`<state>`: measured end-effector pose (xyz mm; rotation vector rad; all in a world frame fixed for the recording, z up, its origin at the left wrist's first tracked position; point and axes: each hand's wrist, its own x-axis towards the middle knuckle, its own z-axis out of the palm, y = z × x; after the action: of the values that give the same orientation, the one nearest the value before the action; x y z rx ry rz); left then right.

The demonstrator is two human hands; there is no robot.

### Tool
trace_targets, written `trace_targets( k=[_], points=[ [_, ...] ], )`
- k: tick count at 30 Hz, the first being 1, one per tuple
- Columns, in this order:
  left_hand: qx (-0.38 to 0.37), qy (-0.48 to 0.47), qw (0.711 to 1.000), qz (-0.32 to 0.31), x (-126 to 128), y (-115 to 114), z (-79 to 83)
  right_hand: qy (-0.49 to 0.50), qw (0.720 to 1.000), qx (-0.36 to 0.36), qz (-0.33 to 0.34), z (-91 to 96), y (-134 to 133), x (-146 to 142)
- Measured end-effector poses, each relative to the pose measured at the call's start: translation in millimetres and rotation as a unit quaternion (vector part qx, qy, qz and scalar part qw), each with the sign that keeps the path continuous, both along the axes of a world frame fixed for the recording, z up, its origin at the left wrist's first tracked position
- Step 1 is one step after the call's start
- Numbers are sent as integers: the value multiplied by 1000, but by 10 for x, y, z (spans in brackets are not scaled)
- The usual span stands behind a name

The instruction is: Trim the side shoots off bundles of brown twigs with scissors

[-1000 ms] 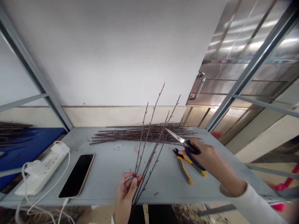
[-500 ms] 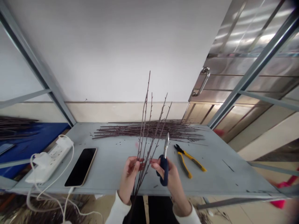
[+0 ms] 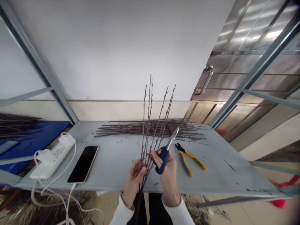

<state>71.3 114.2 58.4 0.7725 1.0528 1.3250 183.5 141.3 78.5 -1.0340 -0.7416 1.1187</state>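
Note:
A branch of thin, dark twigs [image 3: 146,131] rises from the table's front edge, its several tips fanned out against the wall. My left hand [image 3: 135,178] is closed round its lower part. In my right hand [image 3: 167,172] sits a pair of scissors [image 3: 163,156] with dark blue handles, the blades pointing up and right, seemingly together. My right thumb and fingertips also touch the twigs just above my left hand. Behind, a pile of similar dark twigs [image 3: 122,128] lies across the back of the table.
Yellow-handled cutting pliers [image 3: 191,157] lie right of my hands on the grey table [image 3: 110,162]. To the left are a phone [image 3: 83,164] and a white power strip [image 3: 52,162] with cables. Metal posts [image 3: 241,78] frame both sides, and twig scraps litter the floor.
My right hand has moved left and up against the twigs, and the scissors now tilt further right. My left hand has shifted slightly right, and the twig tips are spread differently.

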Motion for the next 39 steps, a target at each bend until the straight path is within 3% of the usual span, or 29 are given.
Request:
trace_targets(
  k=[4, 9, 15, 19, 23, 28, 33, 36, 39],
  points=[
    [-14, 13, 1000, -9, 39, -68, -18, 9, 1000, 17, -6, 68, 21, -11],
    [-5, -39, 999, 38, 50, -65, -81, 1, 1000, 19, -24, 75, 11, -7],
    [-37, -104, 994, 17, 18, -10, 43, -24, 997, 10, -70, -28, 29, 97],
    [-62, -121, 991, -3, 50, -1, 123, -62, 997, 0, -53, -23, 54, 159],
    [-79, -83, 993, -26, 61, -16, 168, -183, 983, 11, 11, -75, 58, 300],
    [-76, -32, 996, -27, 0, -13, 171, -342, 937, 38, 56, -257, 1, 605],
    [-82, -33, 996, -15, -13, -5, 129, -484, 866, 74, 106, -354, -146, 860],
    [-83, -41, 995, -22, 6, -20, 103, -567, 808, 118, 108, -321, -196, 932],
    [-84, -42, 995, -21, 20, -38, 91, -658, 733, 144, 94, -215, -189, 964]
  ],
)
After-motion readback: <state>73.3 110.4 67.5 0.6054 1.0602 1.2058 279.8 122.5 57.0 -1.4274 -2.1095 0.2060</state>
